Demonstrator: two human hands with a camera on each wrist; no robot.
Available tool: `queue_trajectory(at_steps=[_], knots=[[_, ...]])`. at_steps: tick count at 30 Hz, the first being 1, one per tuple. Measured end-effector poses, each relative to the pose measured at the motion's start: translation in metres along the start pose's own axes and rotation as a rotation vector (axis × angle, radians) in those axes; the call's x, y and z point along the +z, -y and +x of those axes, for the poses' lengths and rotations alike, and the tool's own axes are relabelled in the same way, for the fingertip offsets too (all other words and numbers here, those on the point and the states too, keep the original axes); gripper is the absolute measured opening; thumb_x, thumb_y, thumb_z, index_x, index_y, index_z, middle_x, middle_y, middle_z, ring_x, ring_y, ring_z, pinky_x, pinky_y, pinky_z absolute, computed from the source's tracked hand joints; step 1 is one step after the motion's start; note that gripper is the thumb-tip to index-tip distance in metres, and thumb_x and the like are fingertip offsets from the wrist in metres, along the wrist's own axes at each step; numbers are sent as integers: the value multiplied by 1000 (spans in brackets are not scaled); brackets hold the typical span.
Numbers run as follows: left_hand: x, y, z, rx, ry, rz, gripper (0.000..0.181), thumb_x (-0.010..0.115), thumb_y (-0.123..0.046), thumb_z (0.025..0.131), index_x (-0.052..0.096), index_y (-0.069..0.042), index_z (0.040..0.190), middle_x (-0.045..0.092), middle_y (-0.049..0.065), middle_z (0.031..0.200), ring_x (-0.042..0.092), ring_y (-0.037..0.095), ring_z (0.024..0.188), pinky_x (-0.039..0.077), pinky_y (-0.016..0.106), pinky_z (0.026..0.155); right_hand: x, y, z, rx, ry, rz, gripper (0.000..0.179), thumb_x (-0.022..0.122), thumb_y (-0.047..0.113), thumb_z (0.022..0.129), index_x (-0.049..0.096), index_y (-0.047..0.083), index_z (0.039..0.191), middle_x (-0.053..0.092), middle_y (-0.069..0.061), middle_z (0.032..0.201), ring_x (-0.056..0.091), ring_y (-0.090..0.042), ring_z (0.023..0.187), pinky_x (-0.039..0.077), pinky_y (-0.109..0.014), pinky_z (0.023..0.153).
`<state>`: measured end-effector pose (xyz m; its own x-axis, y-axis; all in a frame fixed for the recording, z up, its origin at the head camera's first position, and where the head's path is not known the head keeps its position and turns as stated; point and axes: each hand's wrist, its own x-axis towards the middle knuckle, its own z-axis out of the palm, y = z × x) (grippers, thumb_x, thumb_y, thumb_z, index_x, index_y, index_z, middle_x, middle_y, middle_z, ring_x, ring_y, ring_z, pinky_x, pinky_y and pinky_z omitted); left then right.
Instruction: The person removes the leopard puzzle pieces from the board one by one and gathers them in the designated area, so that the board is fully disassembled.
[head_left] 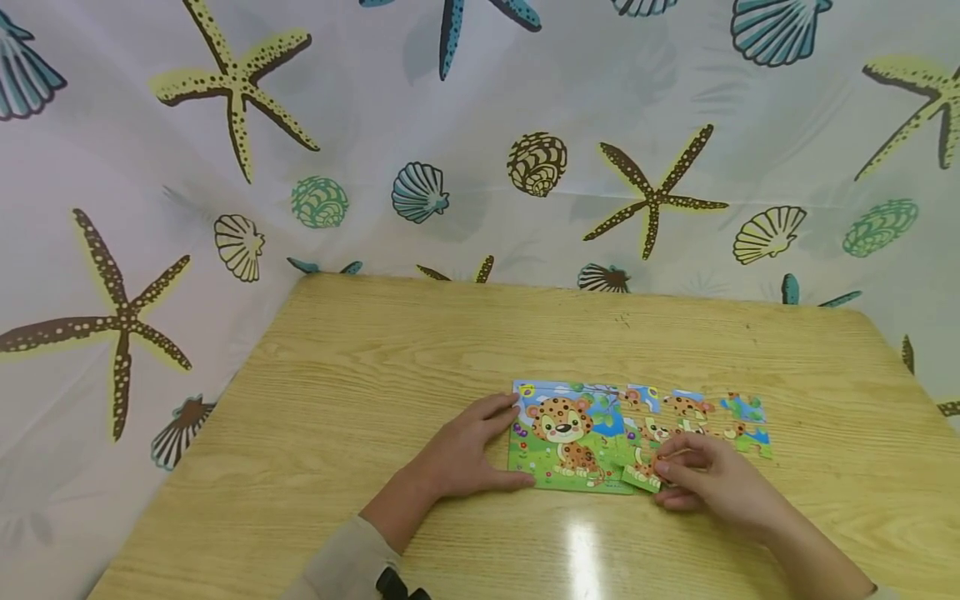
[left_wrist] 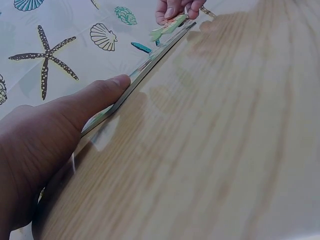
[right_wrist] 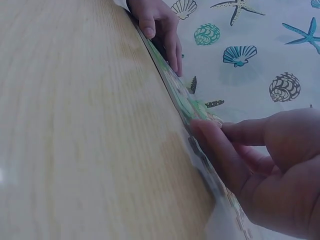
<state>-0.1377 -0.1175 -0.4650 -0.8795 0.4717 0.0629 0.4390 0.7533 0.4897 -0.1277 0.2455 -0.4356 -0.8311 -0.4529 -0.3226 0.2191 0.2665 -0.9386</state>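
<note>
A flat puzzle board (head_left: pixel 543 462) with a spotted leopard cub picture lies on the table. My left hand (head_left: pixel 468 450) rests at its left end, thumb on the near corner and fingers spread toward the far corner. In the left wrist view the left thumb (left_wrist: pixel 107 92) lies along the board's edge. At the board's near right corner, my right hand (head_left: pixel 716 483) pinches a puzzle piece (head_left: pixel 641 477) between thumb and fingers. This piece shows green grass and pale paws and looks tilted. Several loose puzzle pieces (head_left: pixel 686 406) lie right of the board; the right hand partly covers some.
The wooden table (head_left: pixel 390 350) has a light grain and a bright glare spot near the front. Behind and to the left of it hangs a white cloth (head_left: pixel 480 108) printed with starfish and shells.
</note>
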Motion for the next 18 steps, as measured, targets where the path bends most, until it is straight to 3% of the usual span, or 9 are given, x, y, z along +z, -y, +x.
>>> queue_trajectory(at_steps=[7, 18], knots=[[-1, -1, 0, -4, 1, -14, 100, 75, -67, 77, 42, -11, 152, 33, 0, 163, 29, 22, 151, 33, 46, 121, -12, -8, -11, 5, -78, -36, 50, 66, 25, 98, 49, -12, 127, 66, -16, 105, 74, -27, 91, 63, -38, 81], [1, 0, 1, -8, -3, -13, 100, 74, -68, 76, 41, -12, 153, 33, -1, 163, 30, 22, 151, 35, 46, 120, -32, -12, -23, 19, -106, -83, 47, 67, 14, 96, 50, -13, 130, 68, -11, 108, 72, -23, 88, 63, -36, 78]])
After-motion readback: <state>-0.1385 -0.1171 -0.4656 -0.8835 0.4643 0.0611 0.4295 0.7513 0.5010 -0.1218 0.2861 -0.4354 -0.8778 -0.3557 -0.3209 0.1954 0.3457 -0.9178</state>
